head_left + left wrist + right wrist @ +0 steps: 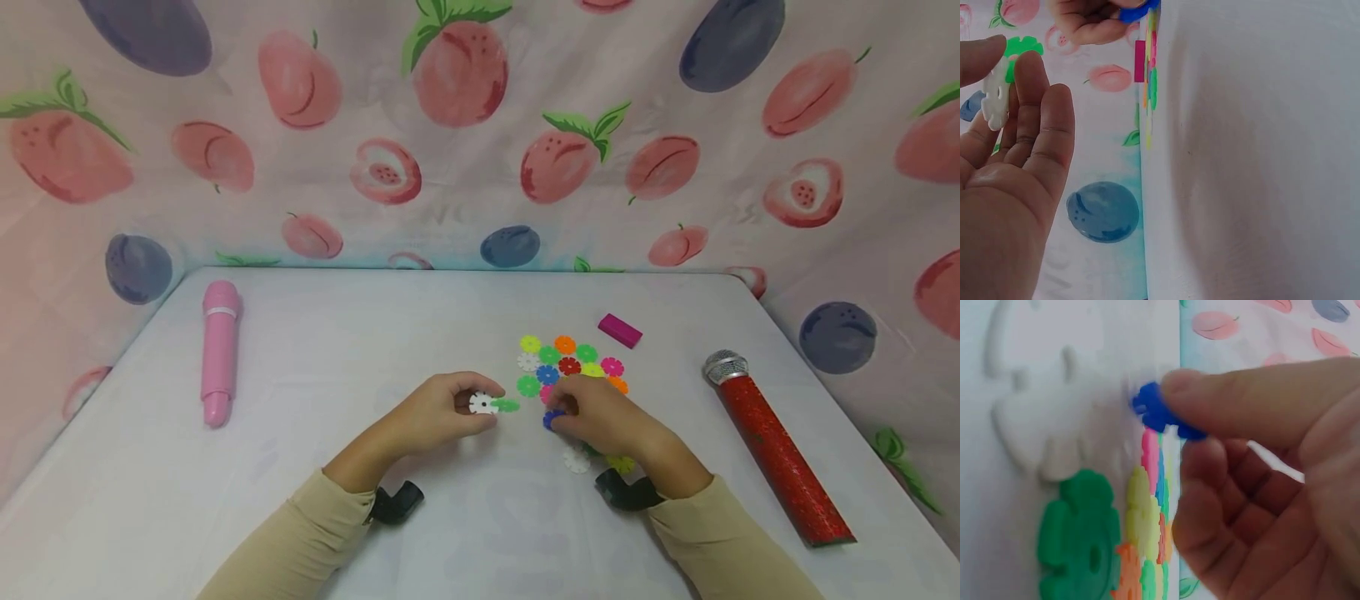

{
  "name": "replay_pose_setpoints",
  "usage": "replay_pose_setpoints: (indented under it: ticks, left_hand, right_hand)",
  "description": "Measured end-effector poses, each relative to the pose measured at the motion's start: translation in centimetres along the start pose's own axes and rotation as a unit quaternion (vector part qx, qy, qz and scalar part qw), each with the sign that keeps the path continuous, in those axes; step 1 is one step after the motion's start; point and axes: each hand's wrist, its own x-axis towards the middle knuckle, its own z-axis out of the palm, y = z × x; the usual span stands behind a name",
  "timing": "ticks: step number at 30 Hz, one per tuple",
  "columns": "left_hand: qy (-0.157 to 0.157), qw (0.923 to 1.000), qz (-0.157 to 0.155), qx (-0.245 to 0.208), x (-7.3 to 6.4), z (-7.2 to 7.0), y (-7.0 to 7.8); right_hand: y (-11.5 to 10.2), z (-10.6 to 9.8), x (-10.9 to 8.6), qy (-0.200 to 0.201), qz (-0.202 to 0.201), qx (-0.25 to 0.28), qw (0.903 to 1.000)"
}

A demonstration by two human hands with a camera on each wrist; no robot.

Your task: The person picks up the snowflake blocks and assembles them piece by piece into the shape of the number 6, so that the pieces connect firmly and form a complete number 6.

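Between thumb and fingers, my left hand [442,410] pinches a white notched plastic disc [482,404]. A green notched disc [507,406] is slotted into its right side, turned edgewise. My right hand [606,412] pinches a blue notched disc [551,418] by its edge; in the right wrist view this blue disc [1159,409] is held clear of the white surface. Just beyond the right hand lies a group of flat notched discs, including a red one [569,367] and an orange one [565,344]. Under the right wrist are a white disc [576,460] and a yellow disc [621,465].
A magenta block [620,331] lies behind the discs. To the right is a red glittery microphone-shaped stick [780,458] with a silver head. At the left lies a pink microphone-shaped stick [220,354]. A fruit-print cloth [457,167] rises behind the white table [337,333].
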Motion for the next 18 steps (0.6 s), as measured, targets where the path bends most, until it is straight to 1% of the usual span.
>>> replay_pose_setpoints:
  ticks: [4,6,8,11,13,15,18]
  left_hand:
    - [0.003,1.0000,0.001,0.003,0.0,0.0,0.1]
    - [0.007,0.9999,0.001,0.008,0.0,0.1,0.2]
    - [0.014,0.9998,0.002,0.014,0.1,0.1,0.2]
    - [0.026,0.9995,-0.001,0.014,0.1,0.2,0.2]
    - [0.036,0.9993,-0.006,0.011,0.1,0.2,0.2]
    - [0.044,0.9989,-0.014,0.008,0.1,0.3,0.2]
    - [0.054,0.9984,-0.017,0.007,0.0,0.4,0.3]
  right_hand:
    - [-0.2,-0.1,-0.2,0.036,-0.012,0.051,0.9980]
    - [-0.4,-0.1,-0.3,0.055,-0.022,0.090,0.9942]
    - [-0.7,-0.1,-0.4,0.068,-0.033,0.139,0.9874]
    - [-1.4,0.0,-0.5,0.077,-0.047,0.216,0.9722]
    - [-1.8,0.2,-0.6,0.080,-0.054,0.254,0.9625]
    - [-2.1,0.3,-0.6,0.084,-0.058,0.280,0.9546]
    - [-2.5,0.4,-0.7,0.092,-0.059,0.304,0.9465]
